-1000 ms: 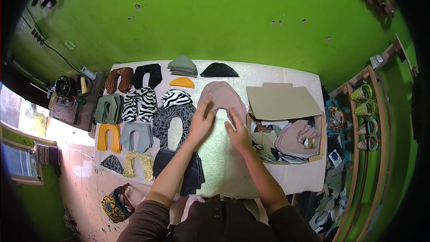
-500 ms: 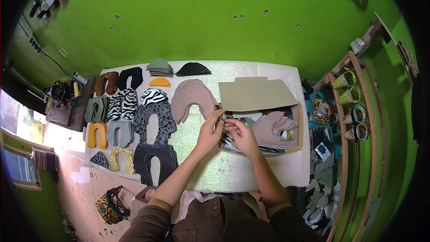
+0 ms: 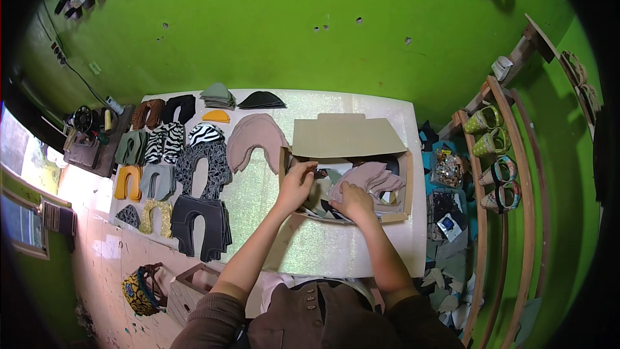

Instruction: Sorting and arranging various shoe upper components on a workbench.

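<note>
A shallow cardboard box [image 3: 392, 218] with its lid flap [image 3: 345, 139] folded back stands on the table's right part. Inside lies a layered stack of dusty-pink curved cut pieces [image 3: 368, 176], beside other scraps that I cannot make out well. My right hand [image 3: 354, 203] reaches over the near side of the box, its fingers curled on the left edge of the pink stack. At the box's left end is my left hand [image 3: 297, 186], fingers apart and holding nothing visible. Larger pink U-shaped pieces [image 3: 248, 130] lie just left of the box.
Stacks of U-shaped pieces cover the table's left part, among them dark grey ones [image 3: 184, 227] and yellow ones [image 3: 128, 184]. Green and black half-round pieces [image 3: 261, 99] lie at the back. A wooden rack with sandals [image 3: 485, 119] and crates of scraps [image 3: 447, 210] stand right.
My hands, together near the box's left end before, have parted. The right one has moved onto the pink stack, which is shifted and raised. The whole view has turned slightly.
</note>
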Demonstrator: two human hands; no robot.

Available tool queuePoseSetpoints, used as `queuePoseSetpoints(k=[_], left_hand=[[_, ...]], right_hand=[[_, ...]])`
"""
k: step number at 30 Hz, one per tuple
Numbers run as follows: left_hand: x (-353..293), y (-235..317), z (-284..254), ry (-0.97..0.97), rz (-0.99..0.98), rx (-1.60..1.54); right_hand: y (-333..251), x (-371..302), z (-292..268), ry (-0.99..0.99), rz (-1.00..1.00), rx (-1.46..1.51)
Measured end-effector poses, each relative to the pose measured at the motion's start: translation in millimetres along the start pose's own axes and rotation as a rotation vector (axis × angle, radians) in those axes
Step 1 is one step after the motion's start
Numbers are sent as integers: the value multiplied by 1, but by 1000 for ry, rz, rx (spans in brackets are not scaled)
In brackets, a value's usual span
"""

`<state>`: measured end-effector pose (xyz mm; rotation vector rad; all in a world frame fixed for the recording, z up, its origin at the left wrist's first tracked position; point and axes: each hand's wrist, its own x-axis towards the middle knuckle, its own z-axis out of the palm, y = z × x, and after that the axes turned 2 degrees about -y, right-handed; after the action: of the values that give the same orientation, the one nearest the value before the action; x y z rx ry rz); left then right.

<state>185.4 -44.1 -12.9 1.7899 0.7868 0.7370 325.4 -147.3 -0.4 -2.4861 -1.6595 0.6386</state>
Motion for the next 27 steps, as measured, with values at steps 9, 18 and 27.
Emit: queuePoseSetpoints(k=[9, 18, 27], left_hand=[[-3, 8, 21, -57, -69, -171], [-9, 10, 20, -203, -158, -93], [-16, 57, 31, -315, -136, -55]], right_hand=[[33, 10, 6, -21, -92, 386], [57, 17, -8, -80, -77, 974], [37, -3, -47, -65, -153, 1537]])
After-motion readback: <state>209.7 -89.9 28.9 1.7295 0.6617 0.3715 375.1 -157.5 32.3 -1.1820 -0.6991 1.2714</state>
